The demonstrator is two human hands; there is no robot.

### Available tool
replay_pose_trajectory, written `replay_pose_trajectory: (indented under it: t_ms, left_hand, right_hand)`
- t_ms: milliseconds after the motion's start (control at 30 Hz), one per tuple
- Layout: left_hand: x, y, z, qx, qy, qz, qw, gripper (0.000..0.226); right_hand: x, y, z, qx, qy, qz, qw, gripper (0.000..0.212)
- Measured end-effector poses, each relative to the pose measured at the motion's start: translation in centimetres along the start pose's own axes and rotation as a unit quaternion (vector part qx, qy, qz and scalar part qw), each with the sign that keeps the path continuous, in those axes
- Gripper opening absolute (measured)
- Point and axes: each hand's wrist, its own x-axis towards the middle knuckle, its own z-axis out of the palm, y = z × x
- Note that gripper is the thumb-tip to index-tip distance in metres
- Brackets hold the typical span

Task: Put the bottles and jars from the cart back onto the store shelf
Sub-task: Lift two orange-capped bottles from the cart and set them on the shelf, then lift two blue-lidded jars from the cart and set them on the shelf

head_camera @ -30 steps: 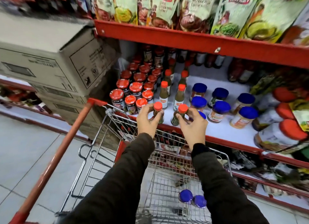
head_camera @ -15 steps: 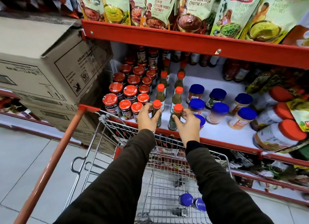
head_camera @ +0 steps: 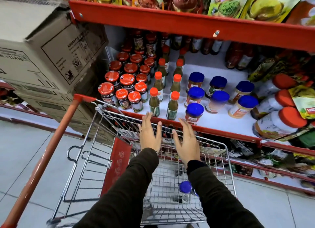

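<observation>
Two green sauce bottles with orange caps stand at the front of the white shelf [head_camera: 219, 120]: one on the left [head_camera: 154, 102] and one on the right [head_camera: 173, 106]. My left hand [head_camera: 150, 132] and my right hand [head_camera: 186, 141] hover just below them over the wire cart [head_camera: 228, 161], both empty with fingers spread. A blue-capped jar [head_camera: 185, 187] lies in the cart basket, partly hidden by my right sleeve. More orange-capped bottles line up behind the front two.
Red-lidded jars [head_camera: 127, 84] crowd the shelf's left side, blue-lidded jars [head_camera: 218, 98] fill the middle, big orange-lidded jars [head_camera: 279, 122] lie on the right. Stacked cardboard boxes [head_camera: 51, 57] stand left. A red upper shelf edge [head_camera: 187, 23] overhangs. The cart's red handle [head_camera: 42, 159] runs left.
Both hands have let go of the two orange-capped bottles, which now stand on the shelf front, and have drawn back toward the cart with fingers open.
</observation>
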Motion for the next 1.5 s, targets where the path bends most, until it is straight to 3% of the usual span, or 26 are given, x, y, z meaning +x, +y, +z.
replay_pose_trajectory:
  t_ms: [133,333,533,633,800,1033,1167,1333,1500]
  left_hand:
    - [-4.4,-2.5,2.2,0.055,-0.08,-0.002,0.995,0.053]
    - [-9.9,-6.5,6.8,0.107,-0.212,-0.05,0.97,0.058]
    - [-13.8,-11.6,12.9,0.152,-0.406,-0.113,0.894,0.075]
    - [-15.2,-13.8,15.5,0.161,-0.449,-0.147,0.866,0.082]
    - [-16.8,-16.5,19.1,0.157,-0.428,-0.169,0.874,0.073]
    - [-16.5,-16.6,20.0,0.151,-0.372,-0.159,0.902,0.064]
    - [-15.8,-14.7,18.0,0.128,-0.357,-0.155,0.912,0.065]
    - [-15.9,-10.8,14.3,0.033,-0.285,-0.202,0.937,0.067]
    - [-16.3,-5.7,10.9,-0.029,-0.228,-0.193,0.954,0.064]
  right_hand:
    - [-3.2,5.1,0.3,-0.047,-0.053,0.015,0.997,0.06]
    - [-8.0,14.0,-0.7,-0.068,-0.148,0.119,0.979,0.064]
    - [-11.2,23.3,-0.1,-0.096,-0.316,0.219,0.918,0.075]
    - [-12.1,26.0,1.3,-0.095,-0.383,0.239,0.887,0.08]
    - [-12.4,29.3,4.0,-0.082,-0.364,0.238,0.897,0.066]
    - [-11.6,29.8,4.5,-0.089,-0.365,0.191,0.907,0.065]
    - [-11.7,28.3,2.6,-0.045,-0.297,0.209,0.931,0.062]
    - [-11.7,25.0,-1.2,0.033,-0.235,0.213,0.948,0.064]
    - [-11.7,21.3,-5.3,0.066,-0.186,0.202,0.959,0.068]
